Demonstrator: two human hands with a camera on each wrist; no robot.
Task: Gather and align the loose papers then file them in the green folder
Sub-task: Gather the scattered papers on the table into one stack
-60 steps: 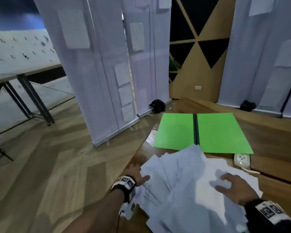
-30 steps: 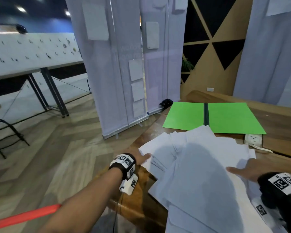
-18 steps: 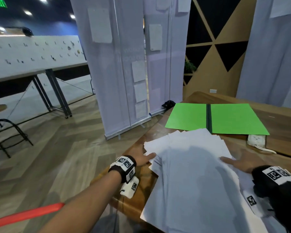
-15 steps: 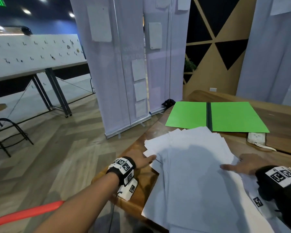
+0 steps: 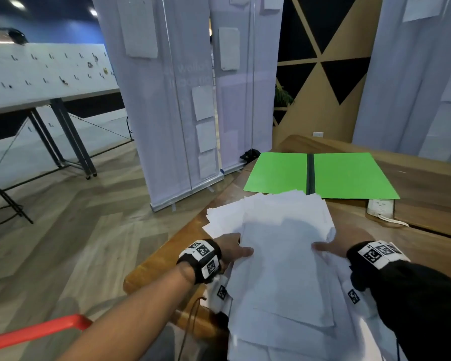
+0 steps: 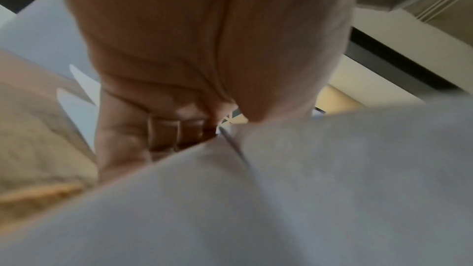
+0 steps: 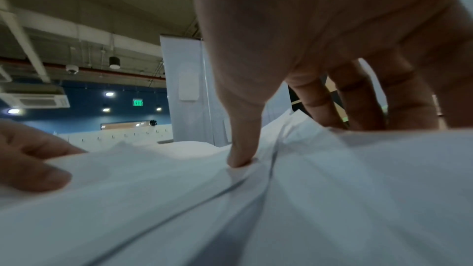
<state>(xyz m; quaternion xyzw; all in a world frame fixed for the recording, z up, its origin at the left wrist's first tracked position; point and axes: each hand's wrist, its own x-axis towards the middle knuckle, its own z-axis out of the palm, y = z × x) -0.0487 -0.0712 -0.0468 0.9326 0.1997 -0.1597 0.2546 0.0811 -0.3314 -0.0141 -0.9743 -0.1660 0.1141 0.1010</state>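
A loose pile of white papers lies on the wooden table, its near end hanging over the table's edge. My left hand grips the pile's left edge, thumb on top and fingers tucked beneath. My right hand grips the right edge the same way. In the right wrist view the thumb presses into the papers while the fingers reach behind the sheets. The left wrist view shows curled fingers against the papers. The green folder lies open and flat just beyond the pile.
A white power strip with its cord sits right of the pile, near the folder's corner. The table's left edge drops to the wooden floor. White banner stands rise past that edge. A red bar shows at lower left.
Both hands moved inward from the spread sheets and squeezed them into a narrower pile. Each hand now holds a side edge with its thumb on top.
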